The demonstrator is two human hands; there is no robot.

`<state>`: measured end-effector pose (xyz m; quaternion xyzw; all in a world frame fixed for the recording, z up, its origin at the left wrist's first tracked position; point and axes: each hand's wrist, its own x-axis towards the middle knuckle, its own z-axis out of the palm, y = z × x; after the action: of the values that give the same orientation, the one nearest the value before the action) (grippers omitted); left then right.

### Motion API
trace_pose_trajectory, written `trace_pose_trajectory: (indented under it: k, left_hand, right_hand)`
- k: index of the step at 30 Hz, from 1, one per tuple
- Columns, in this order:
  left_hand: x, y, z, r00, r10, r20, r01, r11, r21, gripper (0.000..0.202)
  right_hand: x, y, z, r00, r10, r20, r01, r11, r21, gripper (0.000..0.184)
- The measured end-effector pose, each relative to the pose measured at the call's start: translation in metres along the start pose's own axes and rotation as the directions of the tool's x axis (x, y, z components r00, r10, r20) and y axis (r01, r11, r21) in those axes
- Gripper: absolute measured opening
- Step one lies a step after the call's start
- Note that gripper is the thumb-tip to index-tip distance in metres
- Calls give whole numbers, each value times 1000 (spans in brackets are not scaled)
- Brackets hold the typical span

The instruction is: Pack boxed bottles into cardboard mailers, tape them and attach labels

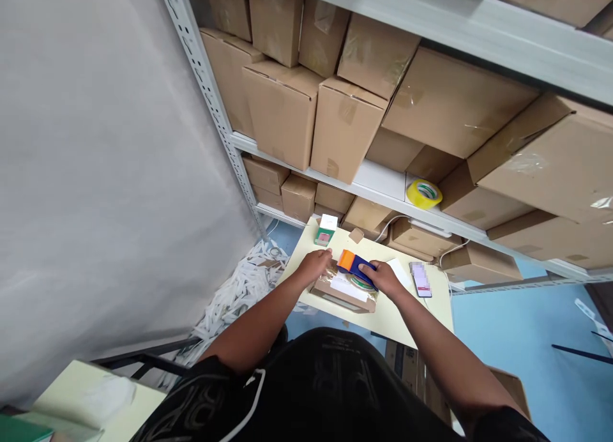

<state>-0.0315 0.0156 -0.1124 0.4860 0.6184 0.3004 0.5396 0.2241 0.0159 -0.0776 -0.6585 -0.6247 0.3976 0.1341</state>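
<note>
A blue and orange tape dispenser (352, 261) with a roll of tape in it is gripped by my right hand (381, 277). It is over a small cardboard box (341, 299), which has a white label on its upper side and shiny clear tape near its ends. My left hand (316, 265) is at the box's far left corner, with its fingers closed; what they hold, if anything, is hidden. Just beyond my left hand stands a small green and white box (325, 230).
The pale table (390, 317) also bears a phone (421, 280), white paper and a cardboard scrap (356, 236). Behind it, a metal shelf (306, 171) holds several cartons and a yellow tape roll (424, 193). Shredded paper (234, 289) covers the floor at left.
</note>
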Motion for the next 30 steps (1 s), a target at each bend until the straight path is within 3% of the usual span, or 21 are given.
trace_pose_trajectory:
  k: [3, 5, 15, 19, 25, 30]
  left_hand:
    - [0, 6, 0, 976, -118, 181, 164, 951, -264, 43]
    - [-2, 7, 3, 968, -129, 214, 196, 922, -333, 43]
    - [-1, 2, 15, 973, -119, 200, 189, 904, -383, 26]
    - [0, -3, 17, 977, -115, 179, 170, 929, -329, 13]
    - [1, -9, 24, 993, -84, 85, 102, 966, -238, 13]
    - [2, -18, 0, 996, -90, 8, 89, 964, -252, 13]
  right_hand:
    - [-2, 1, 4, 999, -35, -39, 34, 999, -36, 49]
    - [-2, 2, 6, 996, -63, -60, 60, 997, -51, 50]
    - [-8, 3, 11, 987, -135, -86, 127, 988, -89, 50]
    - [-10, 1, 11, 986, -142, -87, 130, 983, -132, 51]
    - [-16, -9, -1, 993, -104, -48, 88, 960, -264, 55]
    - [-32, -2, -15, 997, -58, -52, 39, 950, -310, 57]
